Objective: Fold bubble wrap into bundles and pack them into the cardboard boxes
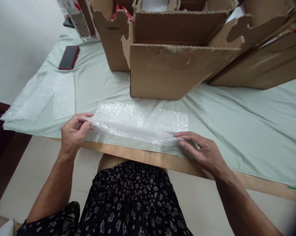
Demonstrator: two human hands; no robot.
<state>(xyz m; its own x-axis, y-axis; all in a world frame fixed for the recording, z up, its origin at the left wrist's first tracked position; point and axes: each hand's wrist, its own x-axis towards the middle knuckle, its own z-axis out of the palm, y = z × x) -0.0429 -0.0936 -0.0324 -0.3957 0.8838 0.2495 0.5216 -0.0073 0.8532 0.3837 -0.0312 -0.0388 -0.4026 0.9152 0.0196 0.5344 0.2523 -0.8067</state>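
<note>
A clear sheet of bubble wrap lies on the green cloth near the table's front edge, its near side lifted and folding upward. My left hand pinches the left corner of that near side between thumb and fingers. At the opposite end, my right hand has the right corner pinched the same way. The far part of the sheet rests flat on the cloth.
Open cardboard boxes stand behind the sheet. To the left lie more bubble wrap pieces and a phone with a red edge. A water bottle stands at the back left. The wooden table edge runs along the front.
</note>
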